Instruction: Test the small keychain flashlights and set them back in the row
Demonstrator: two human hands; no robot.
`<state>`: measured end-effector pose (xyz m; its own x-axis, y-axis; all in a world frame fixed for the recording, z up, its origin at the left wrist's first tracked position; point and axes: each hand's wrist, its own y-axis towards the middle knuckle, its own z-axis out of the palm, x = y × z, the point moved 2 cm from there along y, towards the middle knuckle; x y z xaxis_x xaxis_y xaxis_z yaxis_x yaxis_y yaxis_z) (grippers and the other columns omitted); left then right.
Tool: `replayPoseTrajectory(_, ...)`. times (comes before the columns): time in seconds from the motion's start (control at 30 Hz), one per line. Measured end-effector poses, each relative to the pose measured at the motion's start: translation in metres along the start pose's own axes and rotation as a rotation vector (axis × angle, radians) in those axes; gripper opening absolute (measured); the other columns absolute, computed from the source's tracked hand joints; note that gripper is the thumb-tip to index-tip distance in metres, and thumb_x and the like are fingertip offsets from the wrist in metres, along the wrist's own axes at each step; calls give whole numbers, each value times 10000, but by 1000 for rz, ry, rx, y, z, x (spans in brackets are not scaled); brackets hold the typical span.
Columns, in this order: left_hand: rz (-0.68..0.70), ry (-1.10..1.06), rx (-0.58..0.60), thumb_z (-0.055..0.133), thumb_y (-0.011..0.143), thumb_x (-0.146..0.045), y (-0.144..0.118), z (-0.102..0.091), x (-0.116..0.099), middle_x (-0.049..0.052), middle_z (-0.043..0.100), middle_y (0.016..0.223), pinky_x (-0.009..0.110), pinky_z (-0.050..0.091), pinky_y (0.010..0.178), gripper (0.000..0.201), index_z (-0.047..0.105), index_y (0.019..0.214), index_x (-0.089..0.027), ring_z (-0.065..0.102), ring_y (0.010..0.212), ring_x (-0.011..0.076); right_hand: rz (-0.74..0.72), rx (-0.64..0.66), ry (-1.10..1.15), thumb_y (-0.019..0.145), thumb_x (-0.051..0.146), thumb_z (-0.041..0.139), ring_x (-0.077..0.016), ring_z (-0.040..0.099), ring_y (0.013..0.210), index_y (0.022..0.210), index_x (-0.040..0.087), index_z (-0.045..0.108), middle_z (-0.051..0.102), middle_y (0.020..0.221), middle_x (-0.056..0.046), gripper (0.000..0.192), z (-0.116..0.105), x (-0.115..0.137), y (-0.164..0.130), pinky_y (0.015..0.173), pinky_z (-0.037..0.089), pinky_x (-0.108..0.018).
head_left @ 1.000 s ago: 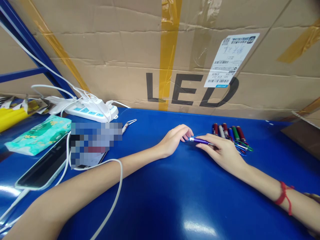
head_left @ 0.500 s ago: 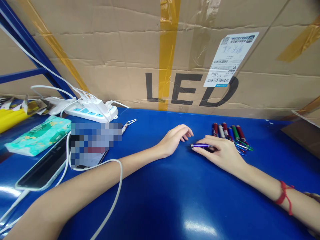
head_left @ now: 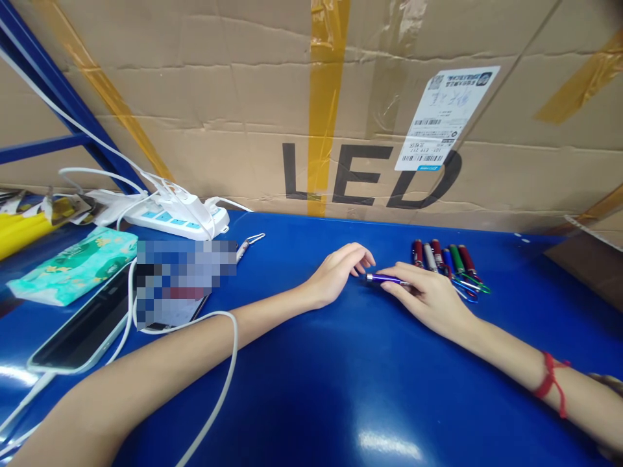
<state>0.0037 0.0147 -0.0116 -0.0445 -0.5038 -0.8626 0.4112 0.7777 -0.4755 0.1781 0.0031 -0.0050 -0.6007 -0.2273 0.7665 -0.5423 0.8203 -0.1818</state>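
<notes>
While gripped by the right hand [head_left: 431, 299], the purple penlight [head_left: 387, 279] points toward the left hand [head_left: 338, 272]

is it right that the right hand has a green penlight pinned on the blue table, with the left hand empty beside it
Not quite: the penlight under the right hand is purple, not green, as the head view shows. It does lie on the blue table, and the left hand beside it is empty.

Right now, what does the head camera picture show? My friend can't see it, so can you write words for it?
A person's right hand holds a small purple pen-shaped torch flat on a glossy blue table, its tip pointing at the curled left hand. A row of red, silver, blue and green torches lies behind the right hand, before a big cardboard box marked LED.
</notes>
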Motion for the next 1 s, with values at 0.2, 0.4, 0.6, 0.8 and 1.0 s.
replayPoseTrajectory(0.2, -9, -13, -32, 303, 919, -270, 0, 1, -2, 35, 521, 832, 223, 394, 683, 278, 520, 809, -135, 505, 769, 138, -21, 7, 35, 905, 460, 435, -103, 570, 582, 912, 202, 670, 648, 794, -15, 349, -1, 2, 0, 542, 424, -209)
replayPoseTrajectory(0.4, -11, -4, -42, 305, 914, -270, -1, 1, -4, 32, 524, 822, 228, 389, 687, 273, 515, 798, -141, 500, 759, 137, -51, 9, 16, 893, 526, 400, -123, 617, 636, 850, 209, 688, 660, 769, -18, 431, -2, 2, 1, 577, 448, -214)
replayPoseTrajectory(0.6, 3, 23, -39, 296, 914, -280, -2, 2, -4, 37, 519, 833, 232, 393, 700, 284, 515, 799, -140, 495, 764, 138, -90, 6, -6, 886, 536, 404, -114, 612, 608, 870, 223, 681, 662, 764, -5, 418, -4, 8, 3, 546, 443, -202)
replayPoseTrajectory(0.8, 20, 91, -29, 264, 916, -305, -4, 2, -8, 48, 518, 845, 236, 417, 708, 309, 503, 815, -139, 503, 773, 144, -82, 18, -35, 902, 493, 408, -117, 616, 641, 918, 229, 681, 651, 790, -5, 380, -4, 10, 0, 574, 456, -205)
replayPoseTrajectory(1.0, 23, 307, -79, 191, 923, -258, -6, 2, -14, 58, 531, 864, 243, 444, 723, 320, 477, 833, -145, 525, 793, 150, -34, 61, -49, 976, 345, 263, -142, 643, 767, 929, 227, 675, 662, 864, -26, 431, -5, 9, 0, 641, 491, -235)
